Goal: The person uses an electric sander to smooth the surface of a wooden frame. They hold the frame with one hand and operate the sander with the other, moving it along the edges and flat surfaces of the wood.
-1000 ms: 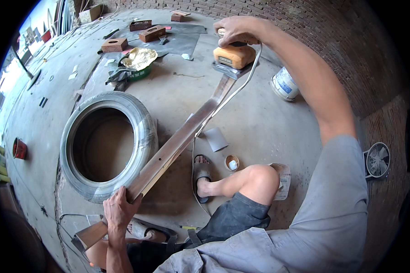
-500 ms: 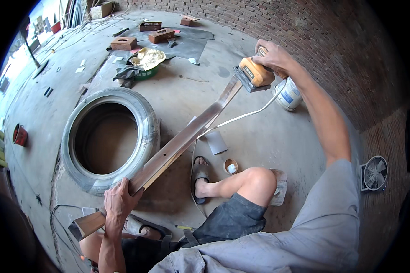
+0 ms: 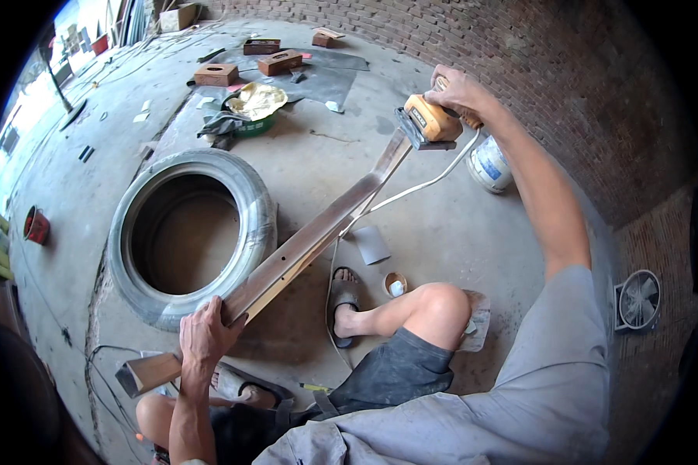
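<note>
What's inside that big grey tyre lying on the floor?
Inside the grey rubber tyre, only bare concrete floor shows through the hole. The hollow under its rim is hidden. The long wooden plank rests across its edge.

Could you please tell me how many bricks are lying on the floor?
4 bricks: left brick, middle brick, rear brick, far brick, all beyond the tyre. Others may be hidden.

The long wooden plank (image 3: 310,244) looks smooth and matt (the rubber tyre (image 3: 190,236) dusty), the concrete floor (image 3: 302,155) rough.

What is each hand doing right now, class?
Left hand: closed, gripping the long wooden plank.
Right hand: closed around the orange corded electric sander at the plank's far end.
</note>
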Motion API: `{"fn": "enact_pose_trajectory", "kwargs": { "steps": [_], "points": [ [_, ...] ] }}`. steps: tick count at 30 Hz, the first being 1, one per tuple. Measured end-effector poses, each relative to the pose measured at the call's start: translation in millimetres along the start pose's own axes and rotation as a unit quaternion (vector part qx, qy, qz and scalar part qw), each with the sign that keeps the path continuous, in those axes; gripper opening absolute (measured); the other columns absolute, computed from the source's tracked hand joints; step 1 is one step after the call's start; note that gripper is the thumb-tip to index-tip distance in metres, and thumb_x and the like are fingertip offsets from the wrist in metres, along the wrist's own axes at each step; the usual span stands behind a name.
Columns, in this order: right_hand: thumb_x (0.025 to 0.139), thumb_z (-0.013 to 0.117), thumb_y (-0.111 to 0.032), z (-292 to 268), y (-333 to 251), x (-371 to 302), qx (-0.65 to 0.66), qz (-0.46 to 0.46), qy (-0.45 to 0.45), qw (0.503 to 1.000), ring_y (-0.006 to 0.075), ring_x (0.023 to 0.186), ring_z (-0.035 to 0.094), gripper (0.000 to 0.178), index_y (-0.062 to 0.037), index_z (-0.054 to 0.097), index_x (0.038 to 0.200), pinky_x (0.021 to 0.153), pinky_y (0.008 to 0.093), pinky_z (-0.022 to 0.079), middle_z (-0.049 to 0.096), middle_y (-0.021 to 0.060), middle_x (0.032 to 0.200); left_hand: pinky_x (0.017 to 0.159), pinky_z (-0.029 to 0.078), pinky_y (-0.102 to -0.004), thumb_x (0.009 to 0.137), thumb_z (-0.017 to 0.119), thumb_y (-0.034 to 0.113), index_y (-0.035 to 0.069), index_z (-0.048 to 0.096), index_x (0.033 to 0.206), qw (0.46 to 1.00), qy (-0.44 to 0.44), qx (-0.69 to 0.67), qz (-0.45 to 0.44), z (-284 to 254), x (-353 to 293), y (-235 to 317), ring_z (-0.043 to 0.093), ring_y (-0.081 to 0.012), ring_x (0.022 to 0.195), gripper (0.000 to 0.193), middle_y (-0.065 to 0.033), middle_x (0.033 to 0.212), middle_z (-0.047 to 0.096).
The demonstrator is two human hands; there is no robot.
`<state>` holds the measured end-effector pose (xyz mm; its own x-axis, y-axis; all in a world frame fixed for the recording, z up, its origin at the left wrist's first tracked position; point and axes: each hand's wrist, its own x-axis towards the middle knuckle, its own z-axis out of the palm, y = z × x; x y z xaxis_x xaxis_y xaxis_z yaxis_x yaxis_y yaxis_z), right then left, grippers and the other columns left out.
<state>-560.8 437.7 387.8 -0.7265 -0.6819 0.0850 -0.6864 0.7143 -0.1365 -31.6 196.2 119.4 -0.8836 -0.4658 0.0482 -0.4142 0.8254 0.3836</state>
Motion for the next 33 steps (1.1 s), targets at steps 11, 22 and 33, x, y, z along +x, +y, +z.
{"fn": "enact_pose_trajectory", "kwargs": {
  "steps": [11, 22, 33],
  "points": [
    [0.08, 0.076, -0.014, 66, -217, -93, 0.177, -0.263, -0.032, 0.948, 0.0255, 0.103, 0.068, 0.041, -0.0047, 0.065, 0.118, 0.096, 0.0393, 0.055, 0.067, 0.0119, 0.111, 0.077, 0.058, -0.0485, 0.086, 0.077, 0.051, 0.004, 0.069, 0.1, 1.0, -0.013, 0.001, -0.016, -11, -5, -4, 0.075, -0.0365, 0.084, 0.05, -0.0178, 0.085, 0.076],
    [0.082, 0.078, -0.016, 52, -482, -204, 0.168, -0.652, -0.077, 0.735, 0.032, 0.094, 0.07, 0.035, -0.0019, 0.065, 0.112, 0.083, 0.043, 0.059, 0.064, 0.0148, 0.108, 0.093, 0.056, -0.0457, 0.091, 0.077, 0.033, 0.006, 0.069, 0.119, 0.953, 0.267, -0.112, 0.086, 4, 1, -19, 0.072, -0.0311, 0.108, 0.039, -0.0185, 0.111, 0.074],
    [0.078, 0.079, -0.012, 56, -525, -216, 0.125, -0.693, -0.085, 0.705, 0.0375, 0.09, 0.065, 0.033, -0.0048, 0.059, 0.103, 0.078, 0.0473, 0.054, 0.062, 0.0133, 0.102, 0.092, 0.056, -0.0456, 0.091, 0.076, 0.032, 0.006, 0.069, 0.117, 0.945, 0.264, -0.187, 0.048, 11, 4, -24, 0.072, -0.0315, 0.106, 0.037, -0.0183, 0.108, 0.074]
  ]
}}
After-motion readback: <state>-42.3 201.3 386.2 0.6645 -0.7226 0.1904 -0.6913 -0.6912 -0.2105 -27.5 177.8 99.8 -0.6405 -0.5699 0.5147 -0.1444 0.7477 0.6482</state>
